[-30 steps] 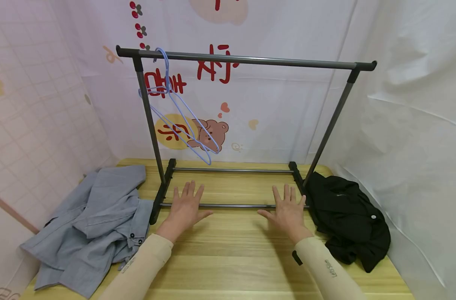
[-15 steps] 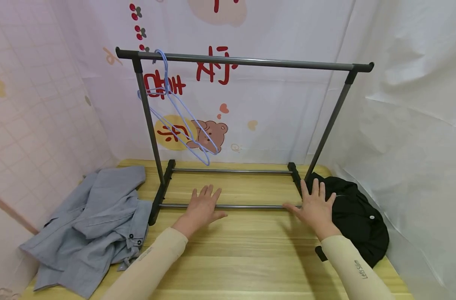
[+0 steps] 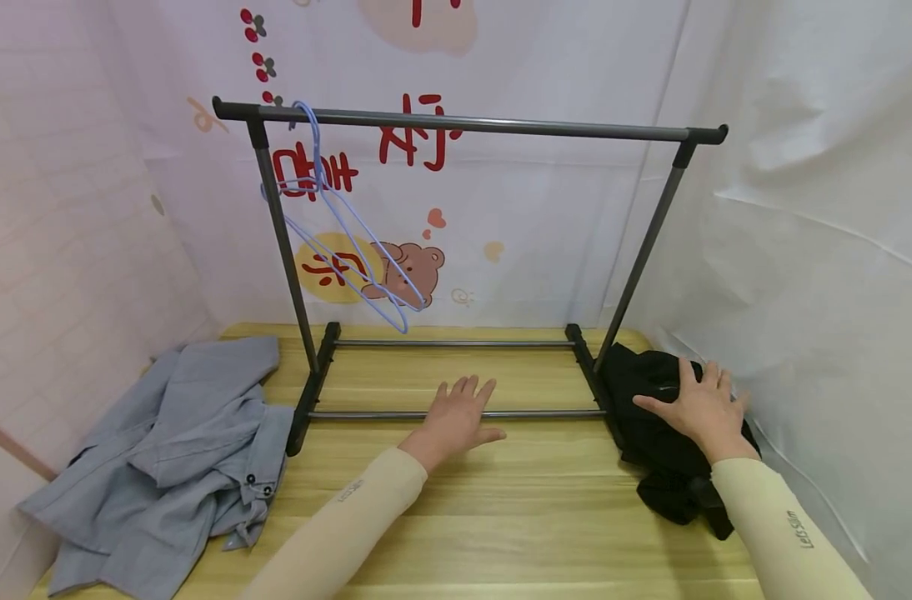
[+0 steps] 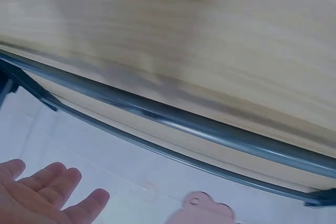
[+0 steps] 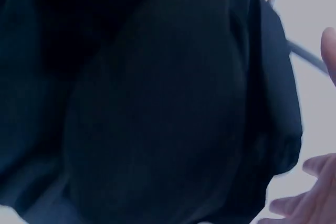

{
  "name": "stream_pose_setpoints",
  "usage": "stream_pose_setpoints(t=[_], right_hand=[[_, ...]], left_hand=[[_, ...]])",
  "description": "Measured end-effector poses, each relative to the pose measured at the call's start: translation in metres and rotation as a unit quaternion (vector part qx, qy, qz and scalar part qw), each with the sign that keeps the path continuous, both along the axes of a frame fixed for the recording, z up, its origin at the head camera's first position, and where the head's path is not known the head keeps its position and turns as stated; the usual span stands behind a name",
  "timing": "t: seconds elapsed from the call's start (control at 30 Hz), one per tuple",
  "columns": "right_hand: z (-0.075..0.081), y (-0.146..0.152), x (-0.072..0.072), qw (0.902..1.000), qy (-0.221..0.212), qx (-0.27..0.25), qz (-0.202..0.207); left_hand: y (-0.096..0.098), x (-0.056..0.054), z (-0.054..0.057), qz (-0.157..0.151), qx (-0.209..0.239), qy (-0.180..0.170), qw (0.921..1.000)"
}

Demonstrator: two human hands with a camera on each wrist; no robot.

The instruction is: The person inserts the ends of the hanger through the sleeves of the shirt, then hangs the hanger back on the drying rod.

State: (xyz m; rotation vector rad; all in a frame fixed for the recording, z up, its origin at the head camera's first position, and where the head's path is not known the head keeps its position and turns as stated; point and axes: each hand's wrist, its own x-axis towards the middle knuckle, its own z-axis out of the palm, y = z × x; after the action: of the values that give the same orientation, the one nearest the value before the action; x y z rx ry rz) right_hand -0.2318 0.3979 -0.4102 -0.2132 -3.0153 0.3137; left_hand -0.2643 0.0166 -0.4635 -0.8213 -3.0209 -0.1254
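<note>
My right hand is spread over the black garment, which lies crumpled beside the rack's right foot. In the right wrist view dark cloth fills most of the picture, with fingers at the right edge; no grip on it shows. My left hand, fingers extended, is over the front lower bar of the clothes rack and holds nothing. The left wrist view shows its fingers apart from the bars. Light blue hangers hang from the left part of the top rail.
A grey-blue denim garment with dark buttons lies crumpled on the left of the wooden table. The rack's uprights rise between the two garments. White cloth walls enclose the back and sides.
Both hands have moved to the right. The right hand went from beside the rack's base to above the black garment; the left went toward the middle of the lower bar.
</note>
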Motion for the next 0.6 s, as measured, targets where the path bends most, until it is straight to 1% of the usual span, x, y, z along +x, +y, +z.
stream_pose_setpoints(t=[0.17, 0.3, 0.4, 0.6], right_hand=[[0.004, 0.021, 0.003, 0.9964, -0.077, -0.037, -0.008], [0.001, 0.034, 0.003, 0.9896, -0.125, -0.070, -0.009], [-0.003, 0.044, 0.001, 0.9845, -0.153, -0.085, -0.007], [-0.014, 0.056, -0.002, 0.9778, -0.185, -0.099, -0.006]], left_hand=[[0.037, 0.004, 0.001, -0.025, 0.013, 0.002, 0.9996], [0.071, 0.012, 0.000, -0.051, -0.008, 0.013, 0.9986], [0.096, 0.019, -0.003, -0.066, -0.032, 0.026, 0.9970], [0.139, 0.038, -0.009, -0.087, -0.050, 0.048, 0.9938]])
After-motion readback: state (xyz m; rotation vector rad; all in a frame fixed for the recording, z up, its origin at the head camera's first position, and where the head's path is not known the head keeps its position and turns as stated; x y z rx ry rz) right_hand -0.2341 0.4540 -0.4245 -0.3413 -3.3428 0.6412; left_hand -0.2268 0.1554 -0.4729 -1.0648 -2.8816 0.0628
